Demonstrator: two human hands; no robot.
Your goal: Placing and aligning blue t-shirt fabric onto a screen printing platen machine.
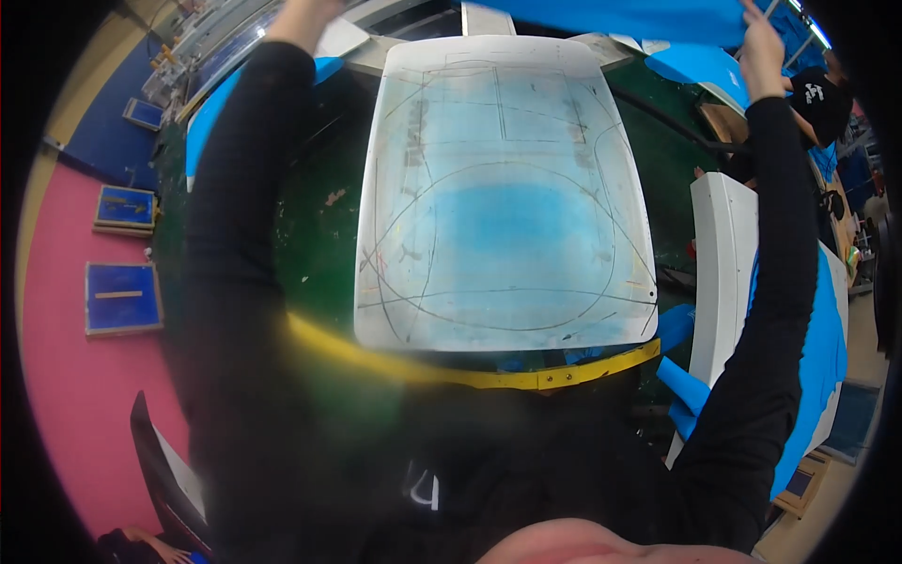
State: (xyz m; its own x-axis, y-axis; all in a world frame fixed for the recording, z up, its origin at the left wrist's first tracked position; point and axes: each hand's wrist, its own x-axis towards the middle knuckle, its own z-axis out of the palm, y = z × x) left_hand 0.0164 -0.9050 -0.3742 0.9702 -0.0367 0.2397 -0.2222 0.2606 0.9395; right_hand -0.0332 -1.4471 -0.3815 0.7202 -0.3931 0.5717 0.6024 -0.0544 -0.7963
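Note:
My right hand is raised at the far right, its fingers closed on the edge of a blue cloth. The cloth stretches along the top of the view, above the far end of a white board. Pencil lines and a faded blue stain mark the board's flat face. My left hand reaches up at the top left; the picture's edge cuts off its fingers, so what it holds, if anything, is hidden. Both arms are spread wide on either side of the board.
A yellow bar crosses just before the board's near edge. Another white board stands at the right, with blue cloth beside it. Blue-meshed frames lie on the pink floor at left. A person in black is at the far right.

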